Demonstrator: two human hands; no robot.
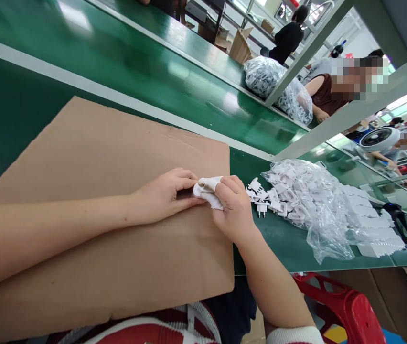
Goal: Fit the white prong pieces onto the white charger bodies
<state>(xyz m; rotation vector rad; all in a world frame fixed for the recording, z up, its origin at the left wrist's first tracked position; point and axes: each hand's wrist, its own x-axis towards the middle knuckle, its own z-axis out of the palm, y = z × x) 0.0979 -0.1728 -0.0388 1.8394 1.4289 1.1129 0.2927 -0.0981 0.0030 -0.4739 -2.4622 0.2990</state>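
Note:
My left hand (166,193) and my right hand (234,208) meet over the right edge of a brown cardboard sheet (92,191). Between their pinched fingers is a small white piece (207,192), partly hidden, that looks like a plastic part wrapped in white cloth or a finger cot. Both hands are closed on it. Just right of my right hand lie several loose white plug parts (262,198) with metal pins, spilling from a clear plastic bag (318,210) full of the same parts.
The cardboard lies on a green workbench beside a green conveyor belt (135,62). A second bag of white parts (278,88) sits across the belt. Other people sit at the far right. A red plastic stool (347,306) stands below the bench edge.

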